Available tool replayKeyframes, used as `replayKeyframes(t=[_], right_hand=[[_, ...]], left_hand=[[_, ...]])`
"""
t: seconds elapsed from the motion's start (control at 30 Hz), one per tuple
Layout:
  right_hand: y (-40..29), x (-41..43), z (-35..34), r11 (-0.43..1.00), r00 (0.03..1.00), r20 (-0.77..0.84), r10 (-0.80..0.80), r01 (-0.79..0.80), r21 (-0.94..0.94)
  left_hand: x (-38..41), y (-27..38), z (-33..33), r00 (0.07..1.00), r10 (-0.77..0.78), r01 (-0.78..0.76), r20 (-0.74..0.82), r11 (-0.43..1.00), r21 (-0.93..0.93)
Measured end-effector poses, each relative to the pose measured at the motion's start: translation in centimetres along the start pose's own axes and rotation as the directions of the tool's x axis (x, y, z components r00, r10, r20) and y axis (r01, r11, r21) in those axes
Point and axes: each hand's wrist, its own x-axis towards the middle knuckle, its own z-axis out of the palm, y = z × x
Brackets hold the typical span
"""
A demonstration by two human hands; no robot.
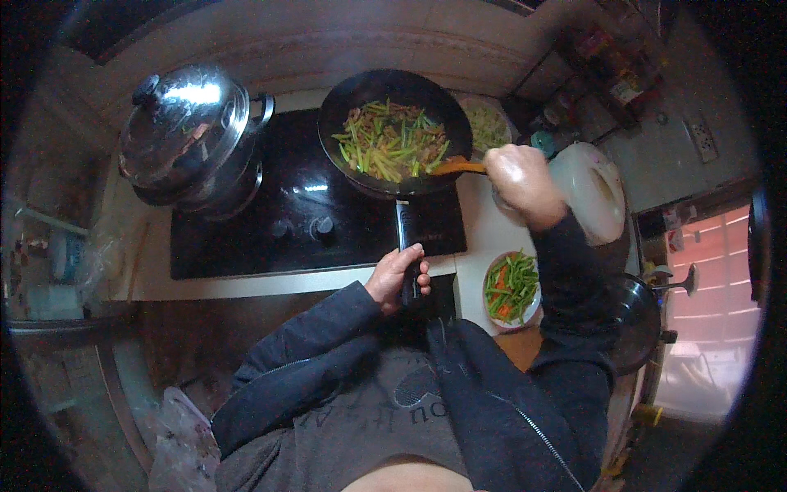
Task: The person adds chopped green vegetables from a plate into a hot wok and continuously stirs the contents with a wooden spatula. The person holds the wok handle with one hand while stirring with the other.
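A black frying pan [393, 83] sits on the right side of the black glass cooktop [289, 234]. My left hand [396, 277] is wrapped around the pan's black handle [403, 227]. In the pan lies a mix of green cut stalks [375, 147] and brownish pieces that look like meat. My right hand [522, 181] grips a wooden spatula [458, 166]; its blade reaches into the food at the pan's right rim. Below the right forearm stands a plate [537, 301] of green stalks and orange strips.
A large lidded metal steamer pot [190, 141] stands at the left of the cooktop. Behind the pan's right side is a dish of pale green pieces [486, 123]. A whitish rounded container [590, 190] stands beyond my right wrist. A dark wok [633, 326] lies at the far right.
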Motion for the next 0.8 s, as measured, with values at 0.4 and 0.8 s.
replayKeyframes(t=[0.4,0.8], right_hand=[[3.3,3.6,-0.7,0.864,0.86,0.461,0.217,-0.389,0.32],[0.7,14.9,6.1,0.891,0.974,0.065,0.219,-0.227,0.393]], left_hand=[[0.0,0.2,-0.1,1.0,0.01,-0.01,0.008,1.0,0.02],[-0.3,0.3,0.1,1.0,0.008,-0.009,0.03,1.0,0.027]])
